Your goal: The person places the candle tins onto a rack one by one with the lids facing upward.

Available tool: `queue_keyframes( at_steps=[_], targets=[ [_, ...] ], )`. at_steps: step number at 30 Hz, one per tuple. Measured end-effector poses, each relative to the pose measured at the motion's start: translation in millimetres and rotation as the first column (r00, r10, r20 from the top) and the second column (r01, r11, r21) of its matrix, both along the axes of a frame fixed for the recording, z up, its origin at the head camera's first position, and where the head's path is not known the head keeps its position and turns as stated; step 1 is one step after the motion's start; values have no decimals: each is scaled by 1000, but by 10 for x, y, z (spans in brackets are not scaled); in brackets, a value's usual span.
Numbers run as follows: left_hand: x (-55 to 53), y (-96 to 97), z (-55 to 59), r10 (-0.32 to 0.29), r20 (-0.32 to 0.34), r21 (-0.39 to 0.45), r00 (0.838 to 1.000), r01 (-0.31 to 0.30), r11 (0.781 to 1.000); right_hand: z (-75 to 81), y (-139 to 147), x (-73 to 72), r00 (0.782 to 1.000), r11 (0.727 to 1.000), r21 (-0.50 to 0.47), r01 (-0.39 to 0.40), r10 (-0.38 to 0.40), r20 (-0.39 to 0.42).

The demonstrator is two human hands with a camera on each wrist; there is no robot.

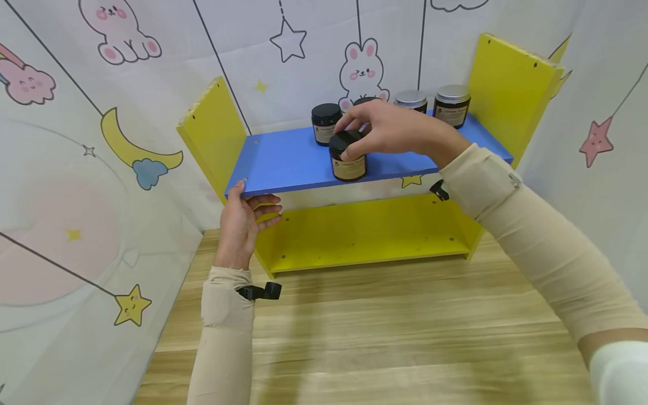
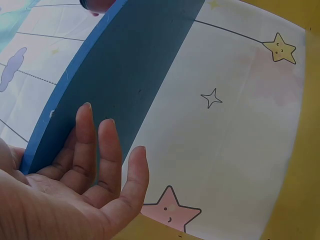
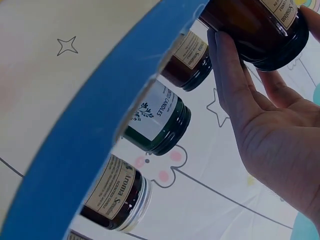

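At the front edge of the blue shelf board (image 1: 283, 160), a dark candle jar (image 1: 349, 169) with a black lid and cream label stands upright. My right hand (image 1: 405, 128) grips it around the lid, thumb in front and fingers behind. In the right wrist view, the same candle jar (image 3: 245, 30) sits between thumb and fingers of the right hand (image 3: 280, 135). My left hand (image 1: 240, 225) holds the board's front left corner, thumb on top and fingers below. The left wrist view shows the left hand's fingers (image 2: 110, 155) loosely bent beneath the board.
Behind the held jar stand another black-lidded jar (image 1: 326, 115) and one partly hidden by my right hand. Two silver-lidded jars, one nearer (image 1: 411, 101) and one farther right (image 1: 452, 107), stand on the board. Yellow side panels (image 1: 513, 93) rise at both ends, above a yellow lower shelf (image 1: 354, 233).
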State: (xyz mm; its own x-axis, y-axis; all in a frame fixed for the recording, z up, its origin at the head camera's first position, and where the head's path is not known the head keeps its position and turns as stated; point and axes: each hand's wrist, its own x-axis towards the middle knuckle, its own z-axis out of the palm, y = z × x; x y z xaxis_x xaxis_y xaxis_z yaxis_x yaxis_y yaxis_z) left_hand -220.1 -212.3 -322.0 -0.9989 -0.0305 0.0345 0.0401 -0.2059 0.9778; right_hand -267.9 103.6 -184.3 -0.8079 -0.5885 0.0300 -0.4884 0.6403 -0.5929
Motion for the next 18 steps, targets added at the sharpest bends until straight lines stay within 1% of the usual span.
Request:
queue_keyframes(
  at_steps=[8,18],
  targets=[
    [0,-13,4,-3,-3,-10,1000,3,1000,25,-161,-52,999,1000,-2,-30,30,-13],
    [-6,-2,4,0,9,-7,1000,0,1000,29,-402,-123,998,997,-32,-64,65,20]
  ],
)
